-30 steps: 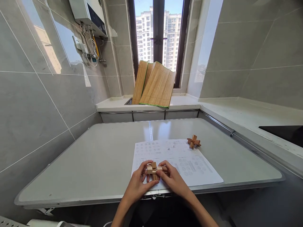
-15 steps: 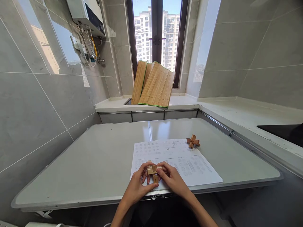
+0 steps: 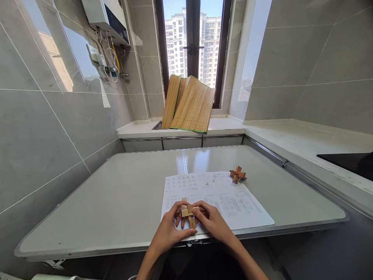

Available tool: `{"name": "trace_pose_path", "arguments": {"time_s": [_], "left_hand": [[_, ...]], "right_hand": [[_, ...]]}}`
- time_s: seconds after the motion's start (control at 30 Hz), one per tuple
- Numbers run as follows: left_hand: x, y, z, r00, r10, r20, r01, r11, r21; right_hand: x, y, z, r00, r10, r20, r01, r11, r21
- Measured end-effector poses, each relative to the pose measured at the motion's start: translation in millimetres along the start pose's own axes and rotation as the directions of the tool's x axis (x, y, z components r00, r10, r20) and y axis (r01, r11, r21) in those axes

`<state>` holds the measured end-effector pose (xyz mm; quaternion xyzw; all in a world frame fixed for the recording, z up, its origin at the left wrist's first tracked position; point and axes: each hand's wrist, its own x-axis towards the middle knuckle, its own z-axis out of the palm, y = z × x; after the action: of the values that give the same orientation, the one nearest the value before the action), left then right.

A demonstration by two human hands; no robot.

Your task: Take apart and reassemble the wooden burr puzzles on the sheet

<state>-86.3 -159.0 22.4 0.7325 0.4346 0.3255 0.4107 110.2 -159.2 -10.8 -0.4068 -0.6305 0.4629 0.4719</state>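
Light wooden interlocking pieces [image 3: 189, 212] are held between my two hands above the near edge of a printed paper sheet [image 3: 201, 189]. My left hand [image 3: 172, 225] grips them from the left, its thumb by the lower block and its index finger at the top. From the right, my right hand [image 3: 210, 218] pinches the pieces with thumb and fingers. A reddish-brown wooden cross-shaped puzzle [image 3: 237, 175] rests at the sheet's upper right corner, touched by neither hand.
The pale folding table [image 3: 116, 194] has a centre seam and a metal edge. Behind it, a bamboo mat [image 3: 194, 105] leans by the window on a white counter [image 3: 227, 124]. A black item [image 3: 349, 163] lies on the right counter.
The light wooden pieces have shifted slightly, with the lower block a little lower and further right. My left thumb has moved slightly right and down. My right hand has barely moved.
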Motion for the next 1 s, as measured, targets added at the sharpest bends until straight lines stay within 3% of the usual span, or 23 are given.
{"name": "trace_pose_path", "arguments": {"time_s": [1.0], "left_hand": [[-0.1,2.0,2.4,0.999,0.003,-0.035,-0.003,1.0,-0.003]], "right_hand": [[1.4,2.7,0.8,1.0,0.007,0.003,-0.007,1.0,0.019]]}}
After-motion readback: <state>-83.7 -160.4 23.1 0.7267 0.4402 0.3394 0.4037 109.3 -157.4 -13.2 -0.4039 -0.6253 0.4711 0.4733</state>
